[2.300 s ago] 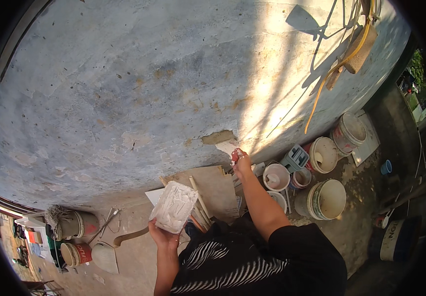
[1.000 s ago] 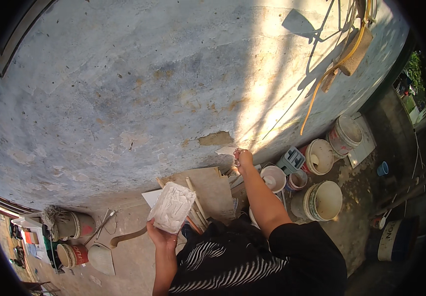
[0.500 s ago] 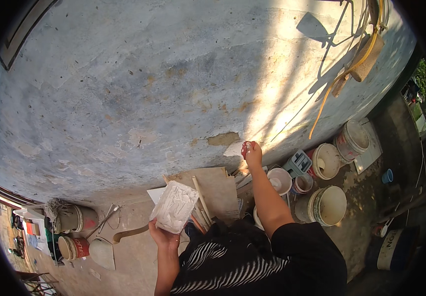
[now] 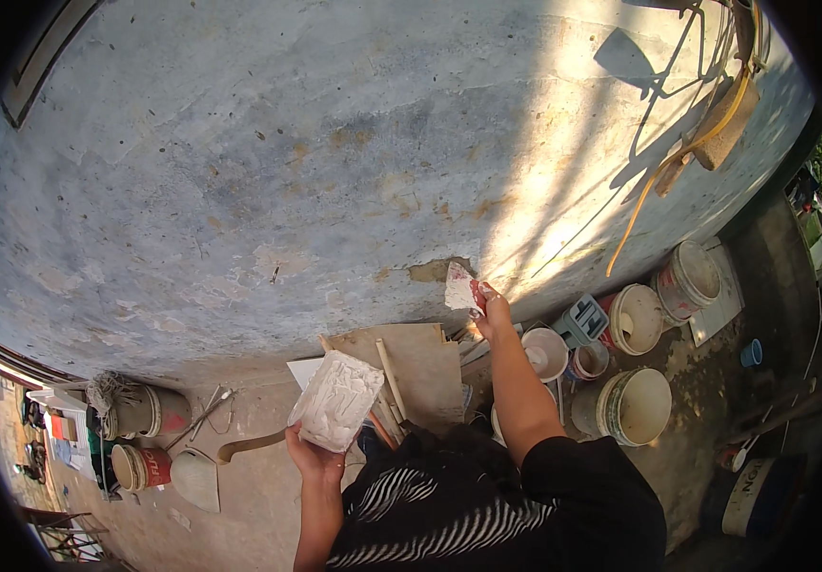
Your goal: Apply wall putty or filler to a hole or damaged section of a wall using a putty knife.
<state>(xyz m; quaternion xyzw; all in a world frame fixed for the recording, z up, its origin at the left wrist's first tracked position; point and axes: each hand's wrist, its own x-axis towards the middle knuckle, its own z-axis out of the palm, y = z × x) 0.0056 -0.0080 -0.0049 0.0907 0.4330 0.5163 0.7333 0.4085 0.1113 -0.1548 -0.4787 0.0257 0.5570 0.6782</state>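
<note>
My right hand [image 4: 494, 312] is closed on the red handle of a putty knife [image 4: 459, 288], its blade smeared with white paste. The blade is at the wall [image 4: 239, 191], over the right end of a brownish bare patch [image 4: 426, 272]; whether it touches the plaster I cannot tell. Lower and to the left, my left hand [image 4: 314, 455] grips the near edge of a rectangular board [image 4: 338, 398] spread with white putty.
Several buckets, among them a large one [image 4: 643, 406], stand on the floor to the right beside a grey-blue plastic container [image 4: 582, 320]. At left are more buckets [image 4: 142, 467] and a hoe [image 4: 196, 480]. A yellow cord [image 4: 663, 167] hangs at upper right.
The putty knife has turned in my right hand's grip, its pasted blade now tipped upward over the bare patch's right end. My left hand and the board have hardly moved.
</note>
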